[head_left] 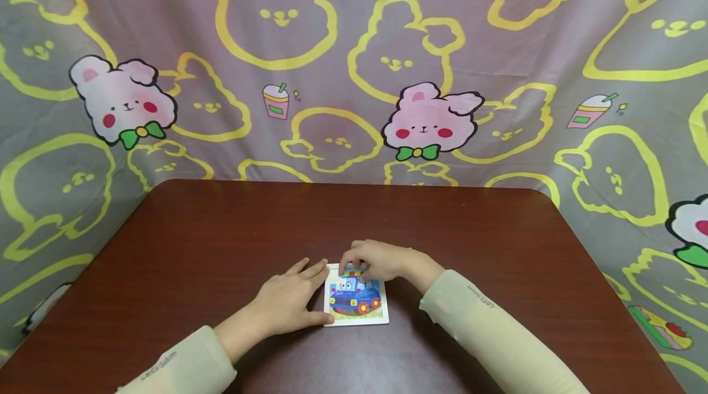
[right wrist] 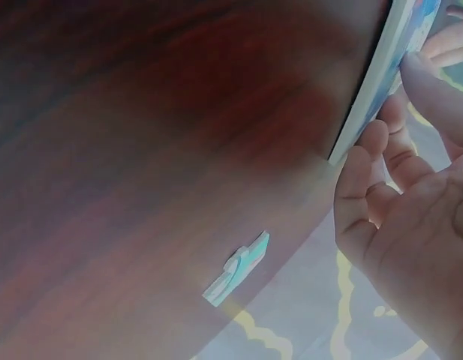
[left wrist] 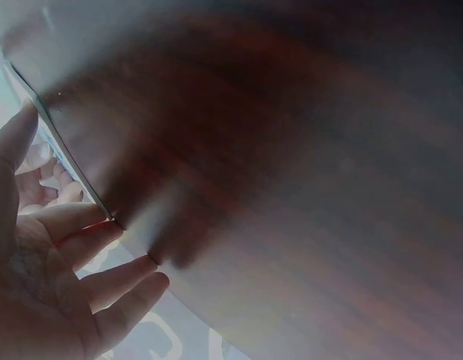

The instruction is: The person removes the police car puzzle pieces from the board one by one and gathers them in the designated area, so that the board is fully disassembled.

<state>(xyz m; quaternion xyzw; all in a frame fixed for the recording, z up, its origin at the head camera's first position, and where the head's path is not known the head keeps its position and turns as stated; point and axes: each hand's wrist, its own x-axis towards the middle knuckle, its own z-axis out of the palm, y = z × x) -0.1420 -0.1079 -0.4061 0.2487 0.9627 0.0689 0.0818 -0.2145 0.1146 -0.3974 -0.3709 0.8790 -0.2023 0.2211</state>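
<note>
A square white-bordered picture board (head_left: 359, 322) showing a blue car lies on the table. Along its left edge my left hand (head_left: 284, 300) rests with fingers spread, thumb at the lower corner; the left wrist view shows the thumb and fingertips against the board's edge (left wrist: 70, 161). Over the upper part of the picture, my right hand (head_left: 378, 260) touches the surface with bent fingers. In the right wrist view, that hand (right wrist: 411, 187) has its thumb on the board (right wrist: 377, 86); whether a small piece is under the fingertips cannot be seen.
A loose, light green and white puzzle piece (right wrist: 239, 268) lies on the table beyond the right hand, mostly hidden by the wrist in the head view. Around the brown table (head_left: 249, 216) hangs a patterned curtain (head_left: 332, 25) at the back and sides.
</note>
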